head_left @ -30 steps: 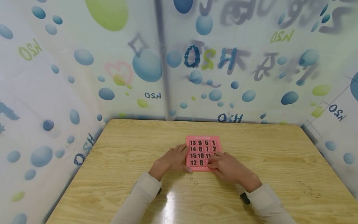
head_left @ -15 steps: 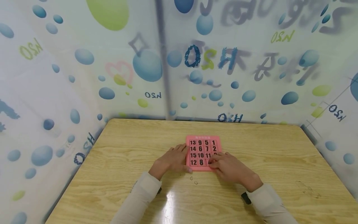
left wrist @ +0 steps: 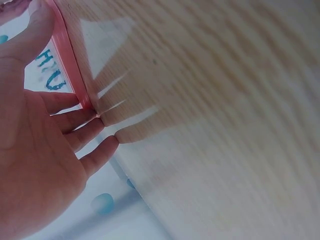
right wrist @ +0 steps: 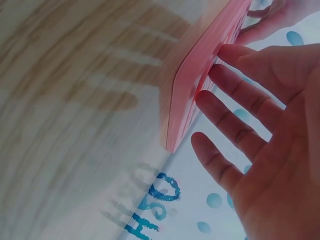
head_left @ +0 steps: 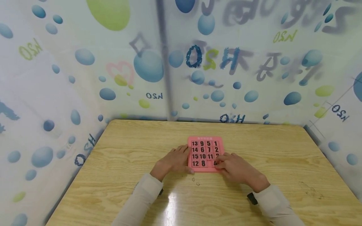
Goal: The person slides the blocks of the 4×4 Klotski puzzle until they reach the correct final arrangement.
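A pink number board [head_left: 205, 169] with black-numbered tiles lies flat on the wooden table. Along its left side and near corner rests the left hand [head_left: 173, 160], thumb at the near edge; in the left wrist view the spread fingers of this hand [left wrist: 42, 155] touch the edge and table. From the right the other hand [head_left: 236, 168] reaches over the board, fingertips touching the tile marked 4 [head_left: 215, 163] and partly covering the 3 above. A gap shows between the 8 [head_left: 203, 163] and the 4. The right wrist view shows that hand [right wrist: 265, 130] with slightly bent fingers.
The wooden table [head_left: 135, 138] extends around the board, with small marks near its front edge and a bright reflection [head_left: 170, 207]. Behind and beside it hang white sheets [head_left: 124, 103] patterned with blue and green ovals and lettering.
The right hand has shifted slightly right, and the 4 tile has slid right along the bottom row, leaving a gap beside the 8. The left hand has stayed in place.
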`<state>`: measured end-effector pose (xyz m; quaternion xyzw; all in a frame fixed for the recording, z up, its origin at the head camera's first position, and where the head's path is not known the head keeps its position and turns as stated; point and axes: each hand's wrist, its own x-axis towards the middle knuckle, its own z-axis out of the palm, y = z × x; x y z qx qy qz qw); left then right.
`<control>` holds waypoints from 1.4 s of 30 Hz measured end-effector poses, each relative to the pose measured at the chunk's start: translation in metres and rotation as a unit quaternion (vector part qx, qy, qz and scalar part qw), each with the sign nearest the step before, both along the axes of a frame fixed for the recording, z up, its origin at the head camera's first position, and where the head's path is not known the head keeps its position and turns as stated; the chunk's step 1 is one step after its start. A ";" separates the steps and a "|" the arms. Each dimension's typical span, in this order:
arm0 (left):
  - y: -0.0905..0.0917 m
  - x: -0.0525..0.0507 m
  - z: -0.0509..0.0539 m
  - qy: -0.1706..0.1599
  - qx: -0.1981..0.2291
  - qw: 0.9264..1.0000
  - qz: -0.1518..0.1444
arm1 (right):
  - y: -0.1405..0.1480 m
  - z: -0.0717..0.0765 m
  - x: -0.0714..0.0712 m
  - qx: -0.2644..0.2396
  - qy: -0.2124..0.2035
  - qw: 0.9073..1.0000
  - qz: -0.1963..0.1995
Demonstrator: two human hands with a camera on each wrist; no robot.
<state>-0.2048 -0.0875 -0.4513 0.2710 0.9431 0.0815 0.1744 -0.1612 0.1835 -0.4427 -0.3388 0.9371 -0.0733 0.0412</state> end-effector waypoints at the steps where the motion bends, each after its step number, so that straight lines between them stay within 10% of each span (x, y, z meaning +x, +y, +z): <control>1: 0.000 0.000 0.000 0.000 0.000 1.000 0.001 | 0.001 0.001 0.000 0.002 -0.001 1.000 0.000; 42: 0.000 0.001 0.003 0.008 -0.006 1.000 -0.003 | -0.029 -0.015 0.002 -0.013 0.048 0.997 0.055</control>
